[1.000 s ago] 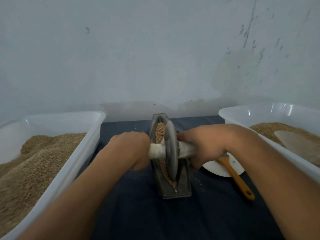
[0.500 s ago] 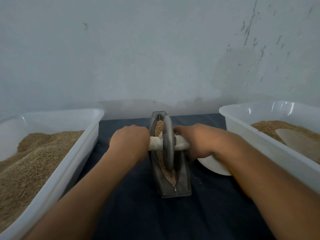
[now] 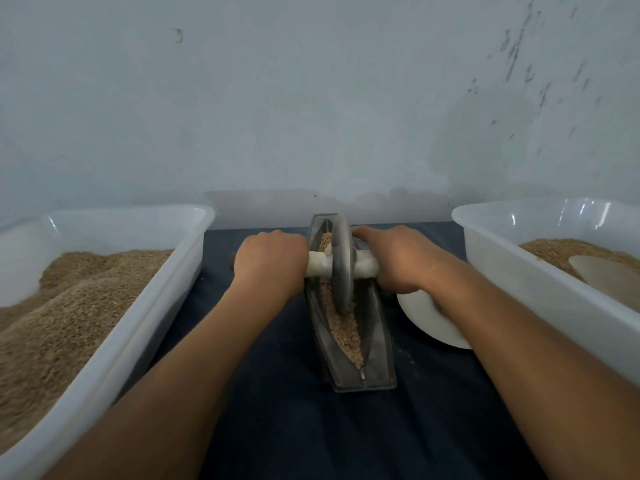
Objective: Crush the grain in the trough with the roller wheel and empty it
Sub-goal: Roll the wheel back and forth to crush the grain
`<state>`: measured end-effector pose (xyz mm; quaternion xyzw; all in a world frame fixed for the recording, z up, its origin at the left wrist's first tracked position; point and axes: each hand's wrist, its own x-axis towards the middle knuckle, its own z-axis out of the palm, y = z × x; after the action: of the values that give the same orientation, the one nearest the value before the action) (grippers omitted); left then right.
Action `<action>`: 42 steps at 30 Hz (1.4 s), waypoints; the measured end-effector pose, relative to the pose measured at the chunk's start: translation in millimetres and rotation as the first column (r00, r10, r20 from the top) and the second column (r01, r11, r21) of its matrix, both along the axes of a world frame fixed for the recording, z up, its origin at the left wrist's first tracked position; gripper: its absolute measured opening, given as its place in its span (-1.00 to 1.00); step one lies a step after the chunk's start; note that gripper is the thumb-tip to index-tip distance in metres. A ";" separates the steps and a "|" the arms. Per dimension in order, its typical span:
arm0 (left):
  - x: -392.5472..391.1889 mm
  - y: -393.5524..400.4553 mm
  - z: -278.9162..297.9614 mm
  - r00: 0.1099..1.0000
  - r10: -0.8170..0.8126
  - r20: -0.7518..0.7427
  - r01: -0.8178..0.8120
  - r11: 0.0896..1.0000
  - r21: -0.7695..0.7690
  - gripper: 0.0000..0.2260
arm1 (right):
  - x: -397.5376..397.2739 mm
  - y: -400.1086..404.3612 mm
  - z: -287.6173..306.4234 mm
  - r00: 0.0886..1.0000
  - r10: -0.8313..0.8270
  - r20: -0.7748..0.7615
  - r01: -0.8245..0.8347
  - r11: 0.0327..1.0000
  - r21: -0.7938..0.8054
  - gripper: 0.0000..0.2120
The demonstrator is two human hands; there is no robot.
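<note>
Both hands (image 3: 273, 261) have pushed the roller wheel (image 3: 343, 265) farther up the trough (image 3: 377, 341).

The round metal roller wheel (image 3: 343, 265) is dull grey on a whitish axle handle (image 3: 320, 266). The boat-shaped metal trough (image 3: 375, 336) is dark grey, its crushed grain (image 3: 344, 332) tan. Translucent white plastic tubs (image 3: 104, 358) hold brown grain; the cloth-covered bench (image 3: 294, 427) is navy.
</note>
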<state>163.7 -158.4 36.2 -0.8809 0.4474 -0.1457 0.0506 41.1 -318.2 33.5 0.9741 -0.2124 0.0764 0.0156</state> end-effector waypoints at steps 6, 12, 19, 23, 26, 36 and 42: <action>6.1 -7.4 0.4 1.000 0.003 -0.022 -0.003 1.000 -0.008 -0.75 | 8.7 -10.1 7.4 0.999 0.030 -0.040 -0.029 0.999 0.017 -0.16; 13.0 -13.5 0.5 1.000 -0.003 0.002 0.003 1.000 -0.020 -0.75 | 14.8 -18.3 12.5 0.994 0.039 -0.100 -0.032 0.997 0.066 -0.10; 19.9 -18.6 1.1 1.000 -0.016 -0.007 0.016 0.999 -0.050 -0.75 | 23.9 -27.9 18.3 0.984 0.085 -0.157 -0.064 0.989 0.135 -0.06; 20.7 -19.6 -0.7 0.999 -0.022 0.031 0.024 0.998 -0.057 -0.77 | 24.0 -31.0 15.6 0.986 0.085 -0.145 -0.061 0.985 0.159 -0.05; 21.1 -19.4 -3.0 0.996 -0.039 0.078 0.045 0.996 -0.077 -0.78 | 22.8 -31.8 14.0 0.987 0.093 -0.131 -0.070 0.983 0.168 -0.06; 17.7 -14.3 -6.7 0.992 -0.033 0.121 0.044 0.994 -0.097 -0.77 | 17.0 -25.4 10.1 0.994 0.080 -0.072 -0.073 0.993 0.095 -0.23; 10.3 -10.1 -6.3 0.996 0.003 0.086 0.005 0.996 -0.090 -0.74 | 15.5 -20.1 4.2 0.992 0.103 -0.077 -0.101 0.995 0.023 -0.37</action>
<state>174.0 -168.5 29.9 -0.8749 0.4384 -0.2038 0.0299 56.6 -338.2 37.7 0.9860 -0.1622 0.0368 0.0106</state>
